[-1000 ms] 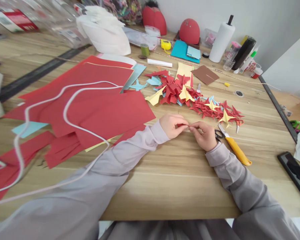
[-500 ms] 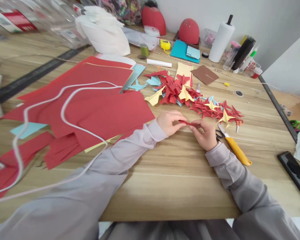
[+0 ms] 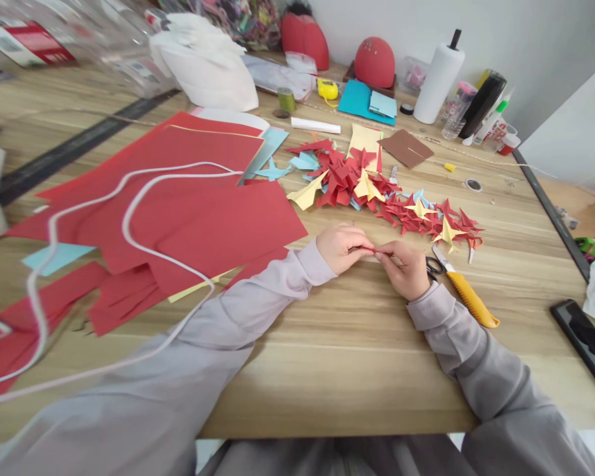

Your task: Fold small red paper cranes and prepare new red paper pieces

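A small folded piece of red paper (image 3: 373, 250) is pinched between both hands, mostly hidden by the fingers. My left hand (image 3: 344, 248) closes on its left end, and my right hand (image 3: 404, 266) grips the right end, the fingertips almost touching. Just beyond the hands lies a pile of folded red paper shapes (image 3: 341, 180), with some blue and yellow ones among them. Large red sheets (image 3: 218, 218) spread to the left, beside my left sleeve. Near my right wrist lie black-handled scissors (image 3: 435, 266) and a yellow-handled knife (image 3: 471, 301).
A white cord (image 3: 127, 225) loops over the red sheets. At the right edge lies a black phone (image 3: 582, 344). Toward the back stand a white bottle (image 3: 439, 82), a yellow tape measure (image 3: 328, 88) and a red dome (image 3: 375, 61). A brown square (image 3: 407, 147) lies behind the pile.
My left hand has shifted slightly right and down, closer to my right hand. Less of the red paper shows between the fingers now.
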Demonstrator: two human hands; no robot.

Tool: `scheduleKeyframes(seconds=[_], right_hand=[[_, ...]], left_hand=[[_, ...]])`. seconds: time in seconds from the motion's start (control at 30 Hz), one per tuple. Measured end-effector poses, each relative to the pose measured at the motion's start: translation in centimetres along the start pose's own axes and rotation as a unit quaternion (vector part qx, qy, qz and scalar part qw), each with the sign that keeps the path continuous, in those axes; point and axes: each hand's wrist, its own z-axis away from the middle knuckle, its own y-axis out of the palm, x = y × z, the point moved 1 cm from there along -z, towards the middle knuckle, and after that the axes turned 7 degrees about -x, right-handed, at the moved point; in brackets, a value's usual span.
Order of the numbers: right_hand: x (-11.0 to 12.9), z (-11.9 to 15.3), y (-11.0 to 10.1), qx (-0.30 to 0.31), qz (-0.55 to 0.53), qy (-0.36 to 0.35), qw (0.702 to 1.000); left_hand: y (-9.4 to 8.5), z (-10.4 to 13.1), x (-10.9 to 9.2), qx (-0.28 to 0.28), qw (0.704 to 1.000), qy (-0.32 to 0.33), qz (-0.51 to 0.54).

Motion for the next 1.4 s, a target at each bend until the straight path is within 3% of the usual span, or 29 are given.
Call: scheduleKeyframes(seconds=[0.13, 0.3, 0.4, 0.77, 1.07, 1.4], right_hand=[[0.1, 0.0, -0.1, 0.003, -0.002, 0.006, 1.000], [0.1, 0.0, -0.1, -0.019, 0.004, 0.003, 1.000], [0.2, -0.1, -0.1, -0.021, 0.004, -0.002, 1.000], [0.1, 0.0, -0.1, -0.023, -0.009, 0.001, 1.000], [0.4, -0.1, -0.2, -0.027, -0.004, 0.020, 0.999], [0.3, -0.1, -0.2, -0.012, -0.017, 0.025, 0.999]], left_hand=[[-0.1, -0.1, -0.2, 0.003, 0.999, -0.029, 0.028], [-0.4, -0.1, -0.7, -0.040, 0.979, -0.163, 0.112], [-0.5, -0.1, -0.7, -0.052, 0.968, -0.195, 0.149], [-0.3, -0.1, -0.6, -0.061, 0.965, -0.164, 0.197], [-0.6, -0.2, -1.1, -0.046, 0.959, -0.182, 0.212], [-0.5, -0.2, -1.1, -0.021, 0.974, -0.166, 0.154]])
